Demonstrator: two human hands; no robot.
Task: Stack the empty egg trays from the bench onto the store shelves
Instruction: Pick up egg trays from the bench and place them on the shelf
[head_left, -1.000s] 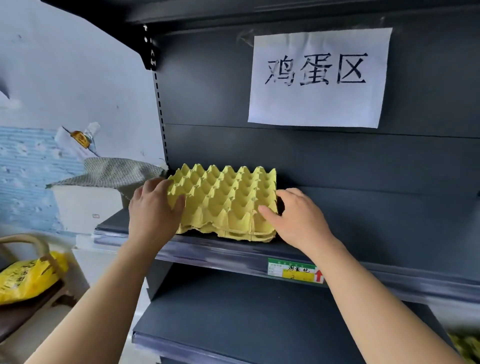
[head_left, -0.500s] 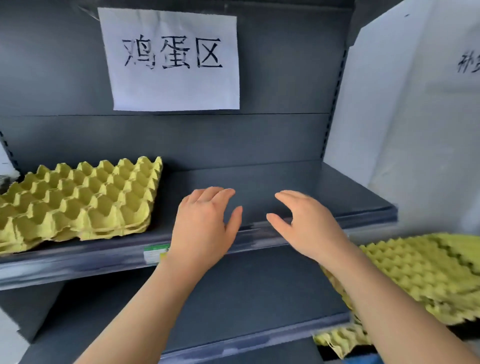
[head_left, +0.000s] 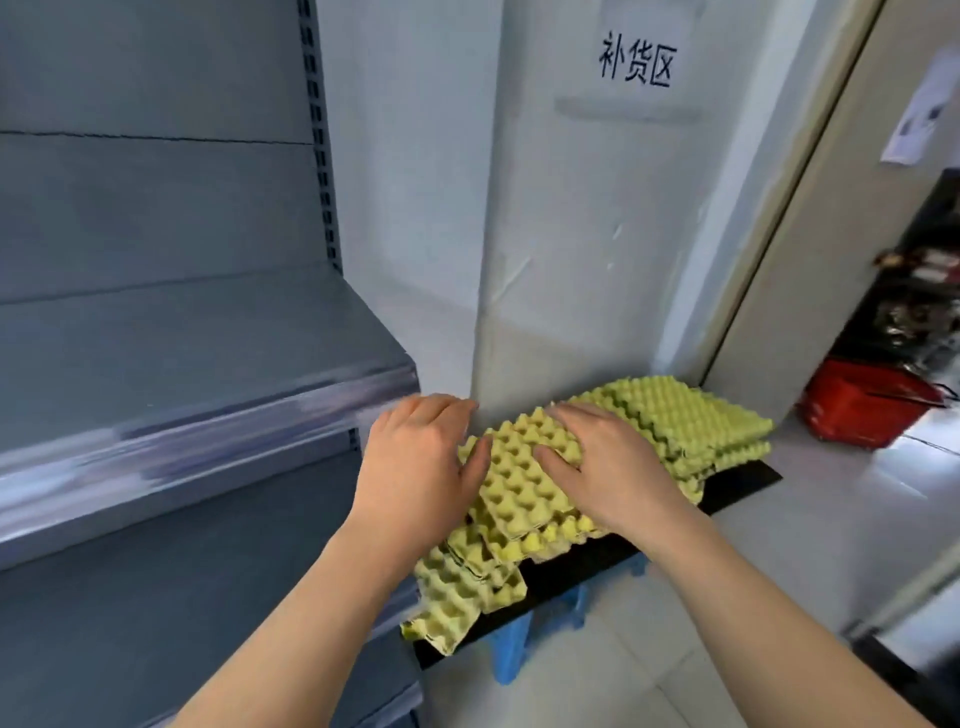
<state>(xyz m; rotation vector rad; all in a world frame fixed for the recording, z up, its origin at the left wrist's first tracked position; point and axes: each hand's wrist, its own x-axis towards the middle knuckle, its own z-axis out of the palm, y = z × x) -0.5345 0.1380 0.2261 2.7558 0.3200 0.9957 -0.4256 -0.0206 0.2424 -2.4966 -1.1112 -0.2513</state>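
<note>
Egg trays (head_left: 467, 582) lie in a loose, slumping heap on the black counter (head_left: 737, 486), just right of the grey shelf (head_left: 208, 332). A neater stack (head_left: 691, 415) sits at the far end by the wall. A second ago both hands were settling a tray at the left end of that shelf. Half a second ago they were free and crossing its bare stretch, and now they have arrived at the heap. The left hand (head_left: 415, 467) sits at the left edge of the top tray (head_left: 519, 483), fingers nearly straight and thumb against the rim, gripping nothing yet. The right hand (head_left: 608, 467) lies flat on the same tray, fingers spread over its cups, also without a hold. So one delivery looks finished and the next pick-up is just starting. Plenty of trays remain on the counter. The heap's lower trays are skewed and overhang the front edge, so lifting the top one could drag or tip its neighbours.
</note>
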